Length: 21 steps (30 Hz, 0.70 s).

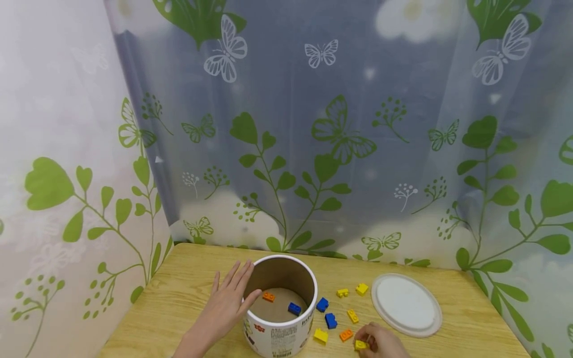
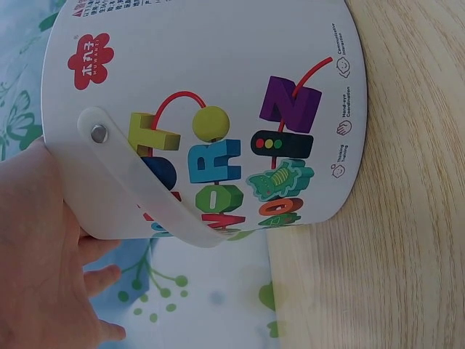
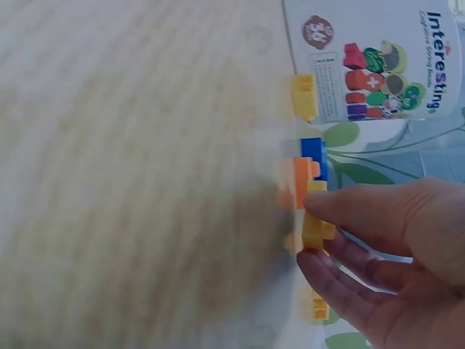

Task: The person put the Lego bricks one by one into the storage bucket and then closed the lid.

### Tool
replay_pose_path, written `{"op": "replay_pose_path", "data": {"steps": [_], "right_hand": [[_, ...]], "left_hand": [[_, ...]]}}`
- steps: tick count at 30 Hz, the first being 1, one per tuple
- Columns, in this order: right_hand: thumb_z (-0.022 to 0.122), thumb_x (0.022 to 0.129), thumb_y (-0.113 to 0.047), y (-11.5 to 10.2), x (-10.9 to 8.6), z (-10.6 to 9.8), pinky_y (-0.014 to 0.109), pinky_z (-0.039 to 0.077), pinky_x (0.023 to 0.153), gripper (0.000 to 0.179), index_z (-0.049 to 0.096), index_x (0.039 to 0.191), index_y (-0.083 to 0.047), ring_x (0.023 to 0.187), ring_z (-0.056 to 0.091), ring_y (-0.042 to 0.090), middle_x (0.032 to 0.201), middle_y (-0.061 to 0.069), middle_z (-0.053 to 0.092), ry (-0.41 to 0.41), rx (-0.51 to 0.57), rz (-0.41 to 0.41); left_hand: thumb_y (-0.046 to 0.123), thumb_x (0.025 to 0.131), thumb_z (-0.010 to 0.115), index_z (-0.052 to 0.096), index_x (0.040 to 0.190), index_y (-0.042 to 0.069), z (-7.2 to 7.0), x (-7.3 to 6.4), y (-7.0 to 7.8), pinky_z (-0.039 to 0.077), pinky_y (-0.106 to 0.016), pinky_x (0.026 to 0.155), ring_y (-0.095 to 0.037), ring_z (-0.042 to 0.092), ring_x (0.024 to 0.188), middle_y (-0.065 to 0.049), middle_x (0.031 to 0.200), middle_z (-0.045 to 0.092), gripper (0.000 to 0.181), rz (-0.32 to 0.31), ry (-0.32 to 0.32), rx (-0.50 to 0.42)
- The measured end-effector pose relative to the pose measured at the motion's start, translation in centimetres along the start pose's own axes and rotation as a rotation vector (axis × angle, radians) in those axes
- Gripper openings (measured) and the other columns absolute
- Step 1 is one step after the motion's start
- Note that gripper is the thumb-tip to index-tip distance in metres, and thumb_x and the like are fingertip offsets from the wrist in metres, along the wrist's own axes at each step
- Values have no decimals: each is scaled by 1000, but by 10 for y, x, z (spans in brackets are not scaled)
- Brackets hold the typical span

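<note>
While the straight-fingered left hand (image 1: 226,303) touches the tub (image 1: 268,334), the right hand (image 1: 381,340) pinches a yellow brick (image 1: 360,344) — partly hidden.

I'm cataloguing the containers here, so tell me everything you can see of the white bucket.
The bucket is a round tub with a brownish, cardboard-looking inside, standing upright and open on the wooden table. Its white outside carries a red logo, small print and colourful pictures of letters and shapes. A whitish, plastic-looking handle hangs down its side. An orange block and a blue block lie inside. The left hand rests against its rim.
</note>
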State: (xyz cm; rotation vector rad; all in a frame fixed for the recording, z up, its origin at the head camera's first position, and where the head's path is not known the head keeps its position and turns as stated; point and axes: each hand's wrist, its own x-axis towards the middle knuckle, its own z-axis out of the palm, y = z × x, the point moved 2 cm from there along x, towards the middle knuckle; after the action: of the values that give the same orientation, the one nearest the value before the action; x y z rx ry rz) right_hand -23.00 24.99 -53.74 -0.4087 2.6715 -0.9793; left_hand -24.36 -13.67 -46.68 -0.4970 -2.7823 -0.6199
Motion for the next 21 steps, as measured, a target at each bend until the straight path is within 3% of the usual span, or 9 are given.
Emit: {"op": "replay_pose_path", "data": {"steps": [6,11,21], "right_hand": [[79,82,2,-5,-2,-16,23,53,62,20,72,101,-4,75,55,7,91,0,64,154,1,-101],[82,79,4,-13,-3,-25,21,53,60,24,73,98,-7,73,59,7,91,-2,65,289,-79,-146],[83,79,1,-30,-1,-41,18,55,61,23,75,98,-9,72,61,6,87,-3,62,393,-62,-101]], "left_hand": [[48,104,50,34,159,10,2,1,-1,9,-68,119,-31,23,153,-7,164,32,69,-3,-4,11],[50,105,48,34,159,10,2,1,-2,10,-68,119,-31,24,153,-6,165,32,69,-3,-6,23],[49,105,50,34,159,10,3,1,-2,11,-68,119,-31,24,153,-6,164,33,69,2,4,32]]}}
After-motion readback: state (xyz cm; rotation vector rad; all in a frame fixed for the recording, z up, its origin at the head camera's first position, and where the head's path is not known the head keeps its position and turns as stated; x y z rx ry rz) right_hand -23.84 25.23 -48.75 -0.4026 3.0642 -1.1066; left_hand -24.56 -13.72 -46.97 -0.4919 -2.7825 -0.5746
